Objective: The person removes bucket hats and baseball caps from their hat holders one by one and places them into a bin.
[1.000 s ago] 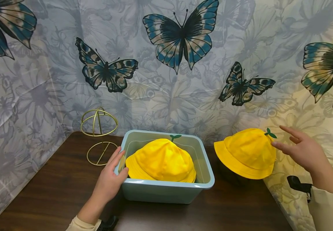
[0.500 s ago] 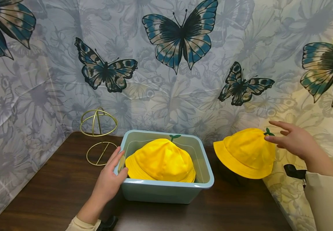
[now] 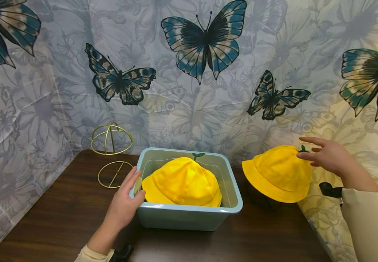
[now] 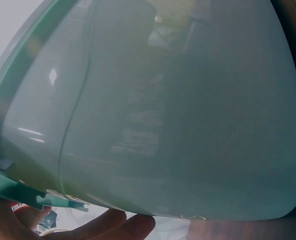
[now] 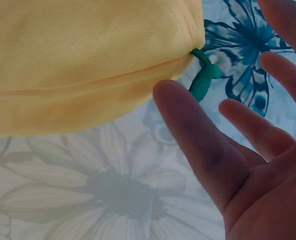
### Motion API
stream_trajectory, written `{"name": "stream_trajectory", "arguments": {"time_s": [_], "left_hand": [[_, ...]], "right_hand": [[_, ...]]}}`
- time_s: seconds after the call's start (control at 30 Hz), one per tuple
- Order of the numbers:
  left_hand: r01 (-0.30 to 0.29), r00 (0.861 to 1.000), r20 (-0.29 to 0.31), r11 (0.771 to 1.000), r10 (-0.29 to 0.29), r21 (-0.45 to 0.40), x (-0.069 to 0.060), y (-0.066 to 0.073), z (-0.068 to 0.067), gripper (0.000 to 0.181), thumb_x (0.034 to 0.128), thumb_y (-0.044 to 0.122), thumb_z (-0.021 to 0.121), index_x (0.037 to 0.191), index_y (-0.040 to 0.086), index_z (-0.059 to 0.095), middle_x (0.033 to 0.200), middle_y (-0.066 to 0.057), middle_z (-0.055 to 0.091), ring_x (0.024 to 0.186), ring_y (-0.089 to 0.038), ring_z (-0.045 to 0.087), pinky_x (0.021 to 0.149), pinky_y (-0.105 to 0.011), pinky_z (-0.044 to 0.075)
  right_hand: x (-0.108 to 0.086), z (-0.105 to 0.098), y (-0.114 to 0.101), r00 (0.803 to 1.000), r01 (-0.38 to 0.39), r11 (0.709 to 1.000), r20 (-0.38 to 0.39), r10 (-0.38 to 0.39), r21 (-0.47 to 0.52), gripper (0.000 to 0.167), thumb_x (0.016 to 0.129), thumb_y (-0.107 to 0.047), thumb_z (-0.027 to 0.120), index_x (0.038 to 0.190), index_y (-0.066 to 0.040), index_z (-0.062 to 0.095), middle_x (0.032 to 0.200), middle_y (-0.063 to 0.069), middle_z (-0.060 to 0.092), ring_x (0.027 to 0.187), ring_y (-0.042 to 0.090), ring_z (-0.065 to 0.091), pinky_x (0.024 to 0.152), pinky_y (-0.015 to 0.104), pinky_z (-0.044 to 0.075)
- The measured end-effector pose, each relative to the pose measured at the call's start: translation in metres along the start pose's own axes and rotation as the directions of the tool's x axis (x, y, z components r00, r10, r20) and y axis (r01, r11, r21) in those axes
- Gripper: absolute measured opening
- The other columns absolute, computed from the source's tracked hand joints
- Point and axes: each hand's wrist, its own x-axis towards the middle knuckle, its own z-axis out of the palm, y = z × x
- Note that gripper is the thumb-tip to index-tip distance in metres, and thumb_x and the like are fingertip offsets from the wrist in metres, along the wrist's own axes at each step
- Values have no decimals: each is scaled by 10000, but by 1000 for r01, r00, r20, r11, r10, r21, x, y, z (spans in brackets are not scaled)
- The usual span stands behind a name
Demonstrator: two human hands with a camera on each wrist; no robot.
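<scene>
An indoor corner, kind of room unclear: butterfly-printed cloth (image 3: 189, 105) hangs creased behind and beside a dark wood-grain tabletop (image 3: 61, 207).

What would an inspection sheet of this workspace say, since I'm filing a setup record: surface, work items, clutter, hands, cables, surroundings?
Surface: dark wood-grain table.
Work items: blue-green tub holding a yellow hat; a second yellow hat right of the tub, what is beneath it too dark to tell.
Clutter: gold wire stand, back left.
Left hand: at the tub's left rim, fingers extended.
Right hand: fingers spread beside the second hat's green sprout, holding nothing; contact with the hat unclear.
Cables: nothing seen.
Surroundings: butterfly-print fabric behind and at both sides.
</scene>
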Motion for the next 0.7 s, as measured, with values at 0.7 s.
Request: {"name": "stream_trajectory", "arguments": {"time_s": [0.7], "left_hand": [[3, 1000, -2, 1000, -3, 4, 0, 0, 0, 594, 941, 152, 571, 1504, 29, 423, 1626, -34, 234, 1447, -331, 263, 1058, -658, 281]], "right_hand": [[19, 18, 4, 998, 39, 995, 48, -35, -96, 777, 870, -418, 751, 1439, 34, 477, 1392, 447, 327, 848, 288, 703, 722, 420, 580]]}}
